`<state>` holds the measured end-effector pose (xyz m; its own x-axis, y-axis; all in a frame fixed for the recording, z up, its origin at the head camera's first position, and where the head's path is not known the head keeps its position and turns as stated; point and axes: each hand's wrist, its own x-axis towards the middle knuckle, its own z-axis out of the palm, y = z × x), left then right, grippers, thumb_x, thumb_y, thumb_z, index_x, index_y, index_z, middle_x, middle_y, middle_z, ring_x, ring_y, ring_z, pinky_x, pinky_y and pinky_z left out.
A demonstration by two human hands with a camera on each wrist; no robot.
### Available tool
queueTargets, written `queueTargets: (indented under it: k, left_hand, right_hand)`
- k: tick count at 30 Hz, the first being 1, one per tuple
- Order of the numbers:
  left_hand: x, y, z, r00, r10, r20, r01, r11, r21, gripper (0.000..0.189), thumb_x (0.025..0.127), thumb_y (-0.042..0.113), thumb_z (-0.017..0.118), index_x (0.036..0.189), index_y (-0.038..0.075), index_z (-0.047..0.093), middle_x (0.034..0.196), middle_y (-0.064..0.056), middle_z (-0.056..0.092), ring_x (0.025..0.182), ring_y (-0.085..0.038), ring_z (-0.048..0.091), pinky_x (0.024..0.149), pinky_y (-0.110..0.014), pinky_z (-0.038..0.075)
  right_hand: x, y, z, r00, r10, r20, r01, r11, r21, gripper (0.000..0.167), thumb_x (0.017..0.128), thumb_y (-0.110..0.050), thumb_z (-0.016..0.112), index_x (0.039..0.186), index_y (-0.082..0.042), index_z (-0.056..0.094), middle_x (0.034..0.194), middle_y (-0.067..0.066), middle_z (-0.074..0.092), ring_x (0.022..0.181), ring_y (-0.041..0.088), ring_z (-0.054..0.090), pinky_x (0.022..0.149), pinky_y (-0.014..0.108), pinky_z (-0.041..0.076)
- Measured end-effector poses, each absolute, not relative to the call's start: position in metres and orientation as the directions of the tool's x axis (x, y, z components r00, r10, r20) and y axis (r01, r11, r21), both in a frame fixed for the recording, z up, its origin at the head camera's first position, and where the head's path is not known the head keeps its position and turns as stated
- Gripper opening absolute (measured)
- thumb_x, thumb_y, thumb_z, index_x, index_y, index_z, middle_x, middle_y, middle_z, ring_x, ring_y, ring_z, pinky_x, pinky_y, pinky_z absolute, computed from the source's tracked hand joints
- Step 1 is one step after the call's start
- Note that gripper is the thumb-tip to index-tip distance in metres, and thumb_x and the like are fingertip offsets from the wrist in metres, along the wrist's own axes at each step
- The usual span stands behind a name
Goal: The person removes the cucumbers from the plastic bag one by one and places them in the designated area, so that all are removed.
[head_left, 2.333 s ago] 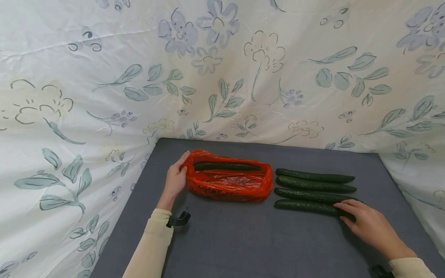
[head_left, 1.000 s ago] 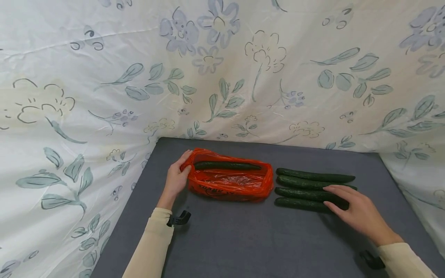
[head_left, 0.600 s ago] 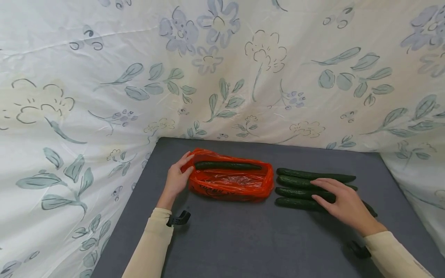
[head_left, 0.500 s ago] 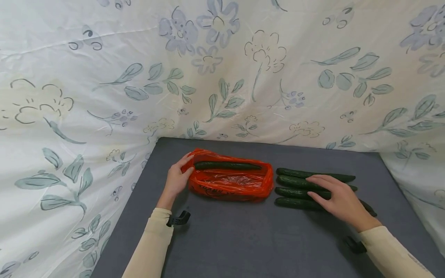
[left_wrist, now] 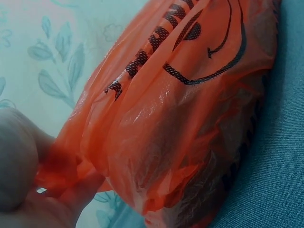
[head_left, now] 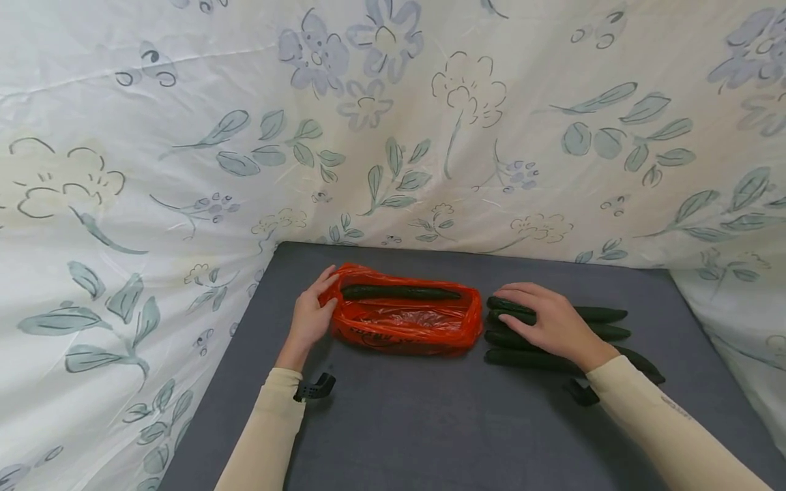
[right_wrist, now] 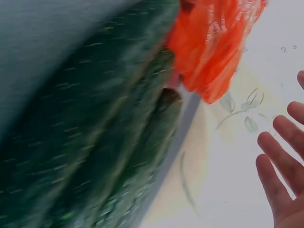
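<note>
My left hand [head_left: 310,317] pinches the left end of a red plastic bag [head_left: 399,344], its mouth spread wide on the table. In the left wrist view, thumb and fingers close on a fold of the bag [left_wrist: 166,109], which bears black lettering and a face drawing. One dark green cucumber [head_left: 402,292] lies inside, along the far side. To the right of the bag, several more cucumbers [head_left: 522,358] lie side by side. My right hand [head_left: 546,320] is above them, near the left end of the farthest cucumber [head_left: 604,314]; in the right wrist view its fingers [right_wrist: 285,147] are spread, holding nothing.
A dark grey table [head_left: 430,423] bears everything. White cloth [head_left: 393,136] with a flower and leaf print hangs behind it and at both sides. Each wrist has a black band, the left one [head_left: 316,387] and the right one [head_left: 581,392].
My right hand has moved left and away from me, from the right end of the nearest cucumber to the left end of the farthest. The left hand stays at the bag; the cucumbers have not moved.
</note>
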<state>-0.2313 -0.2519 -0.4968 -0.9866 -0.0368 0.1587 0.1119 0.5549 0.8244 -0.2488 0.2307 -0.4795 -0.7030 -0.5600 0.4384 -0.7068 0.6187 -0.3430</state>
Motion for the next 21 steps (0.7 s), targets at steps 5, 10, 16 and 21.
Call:
queueTargets:
  k: [5, 10, 16, 21]
  left_hand:
    - [-0.232, -0.249, -0.496, -0.987, -0.036, 0.154, 0.109, 0.550, 0.828, 0.056, 0.103, -0.005, 0.066, 0.158, 0.003, 0.056, 0.171, 0.000, 0.042, 0.156, -0.025, 0.038, 0.107, -0.049, 0.053]
    - [-0.232, -0.248, -0.498, -0.987, -0.026, 0.156, 0.116, 0.553, 0.825, 0.057, 0.103, -0.004, 0.067, 0.159, 0.003, 0.055, 0.171, 0.000, 0.041, 0.156, -0.027, 0.039, 0.095, -0.042, 0.057]
    - [-0.232, -0.250, -0.497, -0.987, -0.030, 0.160, 0.117, 0.553, 0.825, 0.057, 0.103, -0.005, 0.066, 0.159, 0.001, 0.055, 0.171, -0.002, 0.042, 0.156, -0.028, 0.039, 0.107, -0.048, 0.053]
    - [-0.232, -0.252, -0.498, -0.983, -0.034, 0.179, 0.131, 0.557, 0.820, 0.057, 0.102, -0.006, 0.066, 0.158, 0.001, 0.056, 0.170, -0.003, 0.044, 0.154, -0.028, 0.042, 0.091, -0.036, 0.057]
  right_hand:
    - [-0.259, 0.216, -0.471, -0.707, -0.597, 0.378, -0.707, 0.591, -0.389, 0.041, 0.096, -0.024, 0.087, 0.135, -0.020, 0.078, 0.139, -0.001, 0.069, 0.124, 0.025, 0.068, 0.099, 0.057, 0.057]
    - [-0.267, 0.206, -0.469, -0.702, -0.631, 0.330, -0.709, 0.576, -0.407, 0.042, 0.099, -0.027, 0.083, 0.139, -0.018, 0.076, 0.141, 0.000, 0.069, 0.127, 0.025, 0.067, 0.102, 0.058, 0.056]
    - [-0.277, 0.189, -0.462, -0.674, -0.668, 0.315, -0.730, 0.537, -0.423, 0.045, 0.099, -0.024, 0.084, 0.142, -0.019, 0.074, 0.140, 0.001, 0.070, 0.124, 0.026, 0.068, 0.099, 0.056, 0.058]
    - [-0.286, 0.175, -0.462, -0.669, -0.688, 0.279, -0.724, 0.520, -0.453, 0.044, 0.099, -0.024, 0.083, 0.142, -0.018, 0.074, 0.140, 0.002, 0.069, 0.120, 0.026, 0.069, 0.093, 0.052, 0.061]
